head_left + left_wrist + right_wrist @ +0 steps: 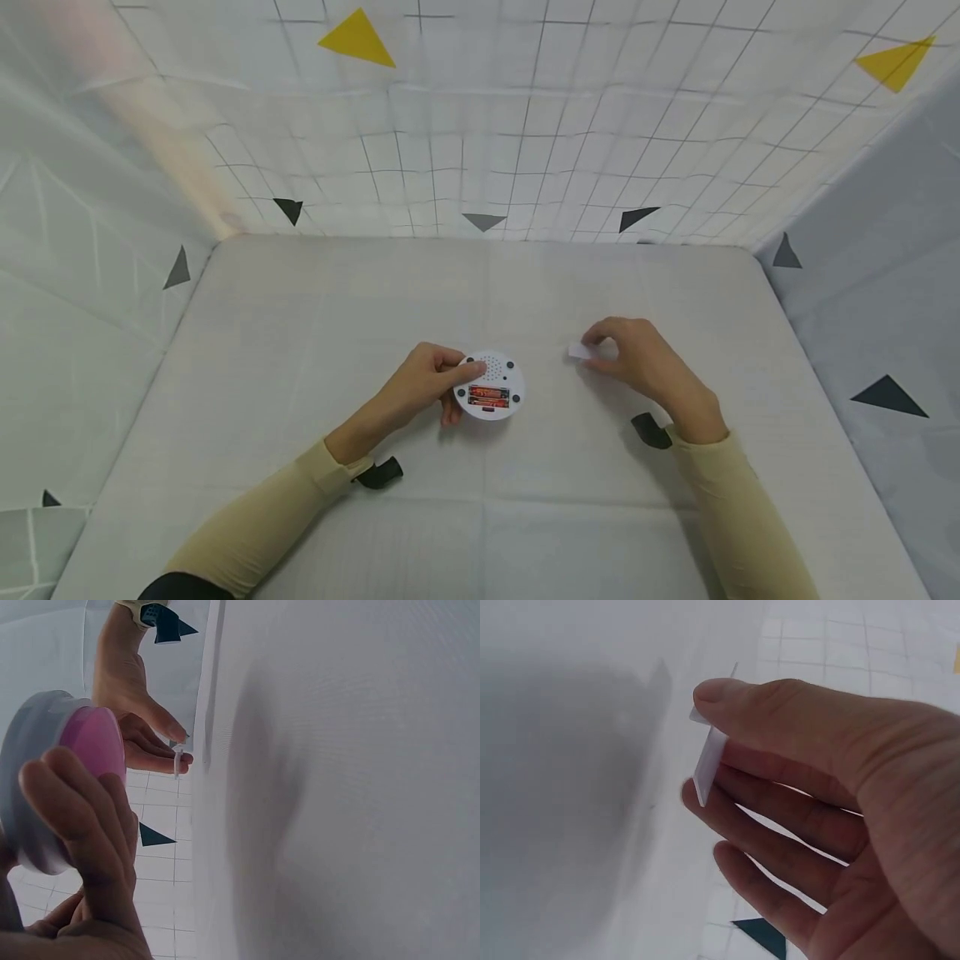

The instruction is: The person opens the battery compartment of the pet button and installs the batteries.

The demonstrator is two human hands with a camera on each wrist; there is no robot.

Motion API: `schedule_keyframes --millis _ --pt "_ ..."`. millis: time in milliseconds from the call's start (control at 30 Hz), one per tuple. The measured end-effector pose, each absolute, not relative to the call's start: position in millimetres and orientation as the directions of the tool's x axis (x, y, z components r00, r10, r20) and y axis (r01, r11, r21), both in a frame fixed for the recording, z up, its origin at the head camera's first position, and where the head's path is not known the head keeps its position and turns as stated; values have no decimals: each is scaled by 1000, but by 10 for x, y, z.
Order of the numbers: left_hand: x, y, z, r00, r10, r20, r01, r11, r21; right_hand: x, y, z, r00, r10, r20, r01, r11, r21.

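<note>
My left hand (437, 375) grips a round white device (508, 377) by its left edge, thumb on top and fingers beneath. Its upturned side shows a ring of speaker holes, dark round feet and an uncovered battery bay with red-orange batteries (488, 397) inside. In the left wrist view the device's other side has a pink centre (94, 741). To the right, my right hand (637, 354) pinches a small thin white battery cover (578, 351) between thumb and fingers. The right wrist view shows this cover (709, 761) edge-on, with a small tab near the thumb.
Both hands are over a table with a white cloth (360, 292). A white grid-lined sheet (480, 125) hangs behind it, with yellow, grey and black triangles. Pale sheets (885, 275) close in the left and right sides. Black straps (380, 473) sit at both wrists.
</note>
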State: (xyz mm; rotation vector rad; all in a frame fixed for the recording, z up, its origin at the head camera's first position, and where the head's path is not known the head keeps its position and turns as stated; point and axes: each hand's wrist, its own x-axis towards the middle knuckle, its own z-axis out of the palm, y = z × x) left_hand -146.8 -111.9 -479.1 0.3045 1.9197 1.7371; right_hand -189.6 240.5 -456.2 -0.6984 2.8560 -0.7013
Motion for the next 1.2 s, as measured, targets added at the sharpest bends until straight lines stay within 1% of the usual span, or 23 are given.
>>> schedule_keyframes --millis 267,533,733,867,1000,1200 --pt "-1468 -1110 -4772 -834 501 -231 -180 149 972 -1794 2289 -4443 -875 -482 45 -449 771 -451" --pt "-1465 -1105 -4774 -834 494 -246 -189 163 968 -1654 2157 -4320 -864 -501 51 -459 743 -487" --pt "-1464 -1112 -4775 -838 488 -246 -190 163 968 -1558 2072 -4218 -833 -540 119 -531 721 -445" --pt "-1466 -1110 -4776 -836 487 -252 -196 163 967 -1516 2037 -4194 -821 -553 142 -556 718 -420" --pt "-1465 -1109 -4778 -837 485 -253 -198 163 967 -1483 2011 -4172 -816 -557 154 -566 715 -411" --pt "-1465 -1108 -4784 -841 482 -247 -190 163 968 -1423 1979 -4125 -783 -589 202 -614 675 -409"
